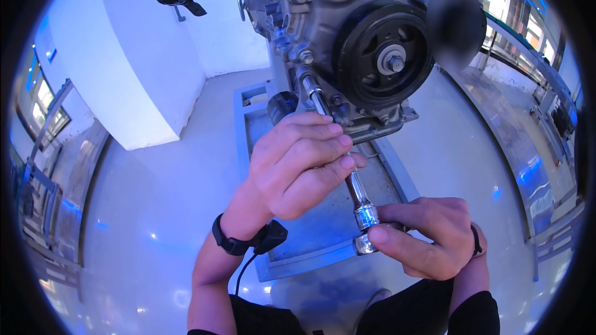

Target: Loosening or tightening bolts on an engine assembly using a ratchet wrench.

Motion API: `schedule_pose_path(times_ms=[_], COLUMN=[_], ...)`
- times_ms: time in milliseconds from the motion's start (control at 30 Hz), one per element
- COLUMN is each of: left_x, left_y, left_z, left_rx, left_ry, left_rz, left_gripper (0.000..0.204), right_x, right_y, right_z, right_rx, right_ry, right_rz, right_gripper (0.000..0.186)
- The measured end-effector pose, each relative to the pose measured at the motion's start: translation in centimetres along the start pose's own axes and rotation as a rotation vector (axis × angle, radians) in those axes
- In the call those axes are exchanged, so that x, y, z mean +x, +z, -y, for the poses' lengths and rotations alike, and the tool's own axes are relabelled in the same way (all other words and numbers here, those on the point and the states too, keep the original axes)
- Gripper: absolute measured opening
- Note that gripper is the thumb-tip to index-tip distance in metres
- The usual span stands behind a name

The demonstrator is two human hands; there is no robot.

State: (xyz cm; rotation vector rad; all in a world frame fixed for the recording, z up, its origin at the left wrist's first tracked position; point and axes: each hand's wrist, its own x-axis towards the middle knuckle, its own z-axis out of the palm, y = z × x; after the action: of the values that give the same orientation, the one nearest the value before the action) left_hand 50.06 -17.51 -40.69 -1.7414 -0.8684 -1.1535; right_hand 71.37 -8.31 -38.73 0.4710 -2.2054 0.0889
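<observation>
The person's left hand (298, 161) is curled around the middle of a long chrome extension bar (347, 174), its fingers (323, 146) folded over the shaft from the left and the thumb tucked underneath, so the bar passes beneath the fingertips and comes out again just below them. Beyond the knuckles, the upper end of the bar runs up and to the left to a socket (308, 84) seated against the lower edge of the engine (316, 31), just left of the large black crankshaft pulley (383, 54) with its central bolt. The right hand (428, 236) is closed on the lower end of the same bar: thumb and forefinger pinch the knurled chrome collar (366, 216), and a second chrome piece, apparently the head of a ratchet (364, 245), shows just under the thumb tip; how much of the tool lies inside the palm cannot be told. The two hands are near each other, apart, with a bare stretch of shaft between the left fingertips and the right thumb. A black wristband (231, 241) with a small clipped unit and a cable sits on the left wrist. Below both hands lies the grey metal tray of the engine stand (323, 236), and around it the pale glossy floor (155, 211).
</observation>
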Motion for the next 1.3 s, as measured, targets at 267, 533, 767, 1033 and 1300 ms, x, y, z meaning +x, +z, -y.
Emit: schedule_pose_path(times_ms=[267, 533, 767, 1033, 1300], left_x=[2.5, 0.3, 2.4, 1.2, 2.2], left_y=[-1.7, -0.1, -1.6, -1.6, -1.3], left_z=[-0.8, 0.5, -0.2, -0.3, -0.1], left_rx=[-0.001, 0.013, 0.012, 0.038, 0.001], left_ry=[0.021, 0.112, 0.062, 0.026, 0.068], left_rz=[0.301, 0.033, 0.313, 0.218, 0.306], left_gripper=[0.028, 0.023, 0.026, 0.021, 0.023], right_x=[-0.1, 0.2, -0.4, -0.2, -0.1], right_y=[-0.2, 0.1, 0.1, 0.2, 0.1], right_z=[-0.4, -0.3, -0.8, -0.4, -0.3], right_rx=[0.001, -0.046, -0.092, -0.112, -0.136], right_ry=[-0.013, -0.049, -0.043, -0.038, -0.038], right_rz=[0.032, -0.002, -0.018, -0.018, -0.020], right_gripper=[0.047, 0.048, 0.047, 0.049, 0.049])
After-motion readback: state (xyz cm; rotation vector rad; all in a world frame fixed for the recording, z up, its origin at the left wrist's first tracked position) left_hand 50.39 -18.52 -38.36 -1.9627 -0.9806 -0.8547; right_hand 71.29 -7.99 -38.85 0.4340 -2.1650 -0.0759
